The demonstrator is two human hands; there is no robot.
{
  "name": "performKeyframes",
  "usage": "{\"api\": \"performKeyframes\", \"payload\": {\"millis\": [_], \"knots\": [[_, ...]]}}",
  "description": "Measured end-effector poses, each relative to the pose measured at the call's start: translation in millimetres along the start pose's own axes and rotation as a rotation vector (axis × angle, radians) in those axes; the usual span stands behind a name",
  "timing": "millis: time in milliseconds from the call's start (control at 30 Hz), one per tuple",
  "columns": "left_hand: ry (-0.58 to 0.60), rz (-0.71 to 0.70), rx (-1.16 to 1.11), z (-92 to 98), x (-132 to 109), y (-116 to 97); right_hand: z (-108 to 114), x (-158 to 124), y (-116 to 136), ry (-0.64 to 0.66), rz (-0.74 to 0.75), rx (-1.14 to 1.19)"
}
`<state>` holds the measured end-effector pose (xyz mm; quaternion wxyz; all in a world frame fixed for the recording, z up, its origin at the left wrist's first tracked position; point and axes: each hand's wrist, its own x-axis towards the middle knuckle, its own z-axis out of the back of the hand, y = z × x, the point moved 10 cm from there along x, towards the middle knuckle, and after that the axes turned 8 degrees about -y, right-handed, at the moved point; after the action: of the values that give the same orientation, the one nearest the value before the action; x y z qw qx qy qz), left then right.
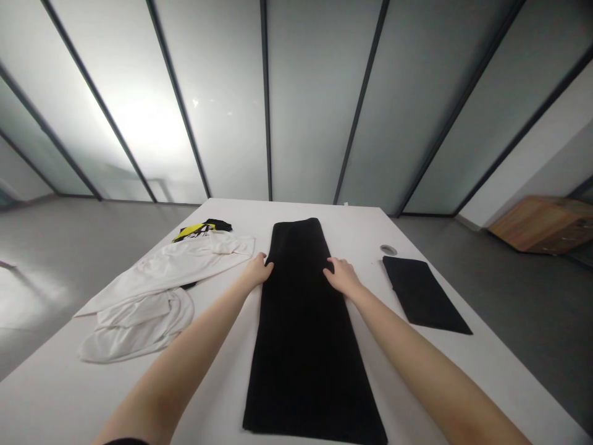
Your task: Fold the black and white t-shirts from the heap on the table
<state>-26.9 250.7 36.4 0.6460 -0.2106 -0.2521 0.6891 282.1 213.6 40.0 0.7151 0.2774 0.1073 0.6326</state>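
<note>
Only 1 view here, the head cam. The black cloth (pixel 310 352) lies in a long strip down the middle of the white table (pixel 222 395), narrow end away from the person, and it looks pretty flat and straight to me. The left hand (pixel 256 270) is at its left edge and the right hand (pixel 341 275) at its right edge, both up toward the far end. On each hand the thumb is a bit apart from the curled fingers and right at the cloth. Can't tell if either hand is really pinching the edge or just resting on it, since some fingertips are hidden.

Progress-wise, I'd call it partway. The small black piece (pixel 424 290) over on the right already sits flat and compact, next to a grey ring (pixel 389 250). The strip in the middle is neat along its length but not yet that compact. On the left, the white cloth (pixel 171 266) is loose and rumpled, can't tell if it's 1 piece or 2, and the yellow-and-black bundle (pixel 194 230) beyond it looks untidy as well.
</note>
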Motion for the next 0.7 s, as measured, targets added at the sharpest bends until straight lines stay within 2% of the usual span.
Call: {"api": "performKeyframes", "payload": {"millis": [100, 200, 267, 400, 533, 633, 700], "knots": [[0.029, -0.043, 0.013, -4.0, -38.0, 3.9, 2.5, -42.2, -4.9, 0.02, -0.003, -0.064], [0.053, -0.127, 0.018, -4.8, -78.5, 1.5, 4.5, -85.3, -3.2, 0.095, 0.042, -0.135], [0.07, -0.134, 0.033, -4.4, -103.7, 5.8, 6.6, -111.3, -5.4, 0.148, 0.051, -0.176], [0.064, -0.179, 0.072, 0.4, -142.7, 11.9, 13.0, -147.5, -13.1, 0.243, 0.045, -0.157], [0.087, -0.216, 0.085, -1.5, -160.3, 13.6, 29.5, -161.7, -17.6, 0.244, 0.026, -0.193], [0.105, -0.236, 0.05, -2.9, -161.9, 10.2, 40.0, -164.5, -9.0, 0.205, 0.03, -0.196], [0.117, -0.235, 0.022, -1.6, -161.1, 8.4, 39.5, -165.1, -3.9, 0.205, 0.009, -0.186]]}}
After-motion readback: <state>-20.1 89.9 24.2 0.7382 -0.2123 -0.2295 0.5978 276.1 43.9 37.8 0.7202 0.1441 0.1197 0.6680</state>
